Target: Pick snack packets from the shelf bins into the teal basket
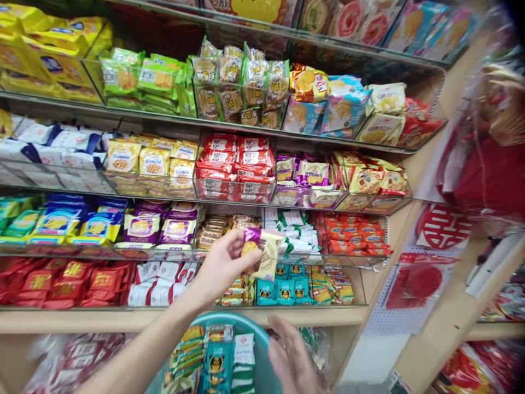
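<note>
Nearest the camera, at the lower edge, is the blurred right hand [293, 355], its fingers spread and loose, with no object visible in its grasp. It is beside the right rim of a teal tub [259, 324]; whether it touches the rim, I cannot tell. Coming in from the lower left, the left arm [151, 339] reaches over the tub toward the shelves [287, 316]. The left hand [223, 260] pinches a small cream and purple packet [269, 257] between thumb and fingers. The packet is held up, slightly tilted, in front of the two lowest rows of snacks and above the tub.

Inside the tub, yellow-green packets [188, 350] are stacked on the left, teal packets [217, 361] sit in the middle, and white and green packets [244, 358] line the right.

Behind the held packet, the bottom row has more teal snacks [292, 289], with red packets [74, 282] far to the left. One row up, brown packets [217, 227] are partly hidden by the left hand, and orange packets [355, 232] fill the right end. Higher still are purple and cream snacks [314, 173], similar in colour to the held packet, beside red-and-white packets [235, 161].
</note>
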`<state>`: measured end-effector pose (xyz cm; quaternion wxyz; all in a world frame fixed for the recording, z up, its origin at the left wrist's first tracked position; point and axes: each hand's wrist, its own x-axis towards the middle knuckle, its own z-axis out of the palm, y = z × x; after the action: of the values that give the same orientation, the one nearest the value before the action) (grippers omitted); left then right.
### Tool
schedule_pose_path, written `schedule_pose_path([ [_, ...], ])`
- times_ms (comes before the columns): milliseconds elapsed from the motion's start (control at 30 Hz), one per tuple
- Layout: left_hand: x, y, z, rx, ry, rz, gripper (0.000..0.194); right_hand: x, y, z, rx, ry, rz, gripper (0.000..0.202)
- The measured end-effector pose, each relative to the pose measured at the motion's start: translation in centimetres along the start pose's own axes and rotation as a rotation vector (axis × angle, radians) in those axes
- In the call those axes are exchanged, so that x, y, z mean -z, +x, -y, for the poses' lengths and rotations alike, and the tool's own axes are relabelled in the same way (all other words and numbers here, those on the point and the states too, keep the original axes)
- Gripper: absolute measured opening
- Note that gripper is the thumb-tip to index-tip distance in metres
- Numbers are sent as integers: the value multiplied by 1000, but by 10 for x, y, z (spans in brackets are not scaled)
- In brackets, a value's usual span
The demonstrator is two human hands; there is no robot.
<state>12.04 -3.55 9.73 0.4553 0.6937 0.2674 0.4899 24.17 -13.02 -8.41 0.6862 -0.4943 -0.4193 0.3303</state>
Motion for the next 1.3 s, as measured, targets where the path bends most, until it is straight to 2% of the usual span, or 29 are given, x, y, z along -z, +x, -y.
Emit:
schedule_pose_path([
  [67, 5, -26, 25, 120, -151, -126, 31, -28, 12, 23, -59, 211, 123, 58],
  [167, 14, -57, 53, 237, -260, -257, 37, -64, 16, 42, -184, 396, 300, 60],
  [300, 30, -91, 72, 314, -242, -384, 35, -92, 8, 34, -312, 462, 341, 47],
  [400, 48, -113, 81, 375, -193, -419, 34, -98, 1, 16, -387, 431, 364, 38],
  [500, 70, -133, 92, 492, -119, -337, 31, -98, -3, 1, -466, 436, 453, 38],
  [600, 87, -151, 111, 670, -149, -258, 23, -98, -5, -16, -588, 390, 546, 41],
  [733, 93, -178, 142, 811, -259, -294, 30, -100, -7, -44, -726, 265, 530, 43],
  [833, 92, -195, 161, 851, -302, -365, 36, -96, -10, -62, -772, 176, 494, 44],
  [933, 95, -205, 174, 876, -290, -439, 40, -84, -15, -74, -734, 28, 515, 47],
  [1033, 96, -208, 183, 893, -261, -463, 45, -71, -19, -80, -605, -155, 559, 42],
  [1167, 92, -207, 192, 899, -203, -467, 51, -61, -25, -81, -387, -406, 710, 25],
  [1300, 86, -205, 197, 869, -136, -440, 63, -60, -33, -82, -254, -511, 856, 28],
])
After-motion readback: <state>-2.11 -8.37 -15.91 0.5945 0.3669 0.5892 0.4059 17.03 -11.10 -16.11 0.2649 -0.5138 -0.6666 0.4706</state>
